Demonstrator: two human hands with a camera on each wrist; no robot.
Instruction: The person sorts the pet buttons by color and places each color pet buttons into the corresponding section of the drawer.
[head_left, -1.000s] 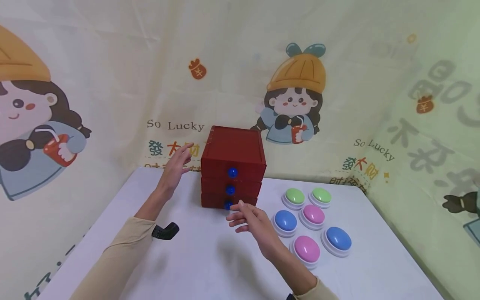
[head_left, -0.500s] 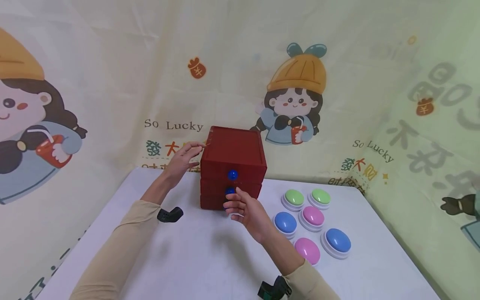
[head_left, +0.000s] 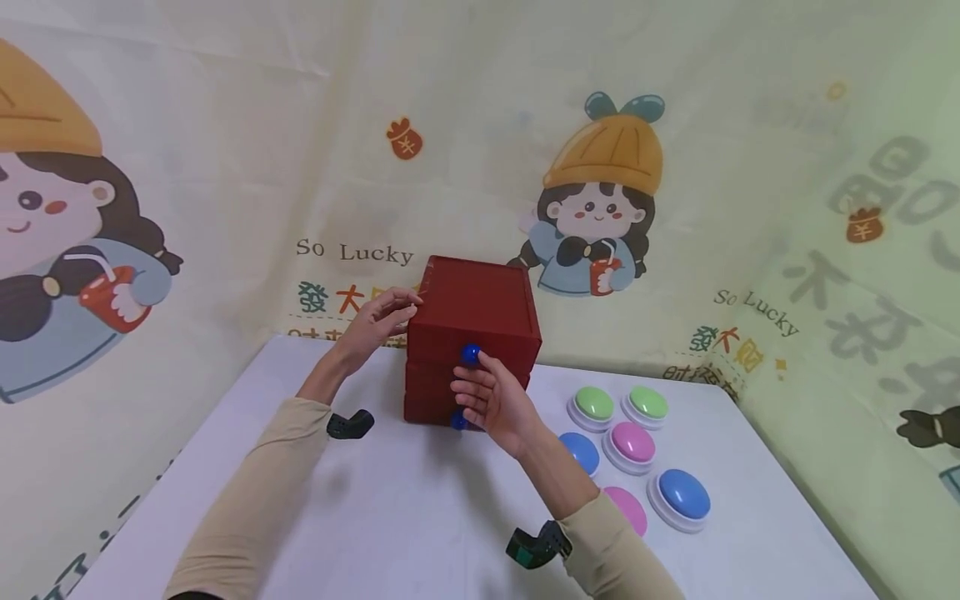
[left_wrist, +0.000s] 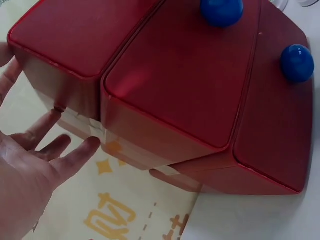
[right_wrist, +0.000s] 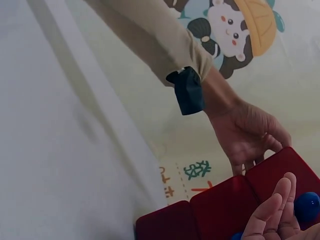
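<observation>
A red cabinet of three stacked drawers (head_left: 480, 296) stands at the back of the table, each drawer front with a round blue knob. My left hand (head_left: 375, 325) lies along its upper left side, fingers spread; in the left wrist view the fingertips (left_wrist: 90, 145) reach the side wall. My right hand (head_left: 502, 408) is in front of the drawers, its thumb tip beside the top knob (head_left: 470, 354) and its fingers loosely bent below. It covers the middle knob in the head view, while the bottom knob (head_left: 458, 419) shows past the fingers. Whether the thumb touches the knob is unclear.
To the right sit several push buttons: green (head_left: 594, 403), pink (head_left: 633, 442) and blue (head_left: 684, 494). My right forearm partly covers two of them. A printed cloth (head_left: 472, 183) hangs behind the white table (head_left: 390, 517).
My left hand has moved right, up to the cabinet's side. My right hand has risen from the bottom knob to the top one. The drawers look unmoved.
</observation>
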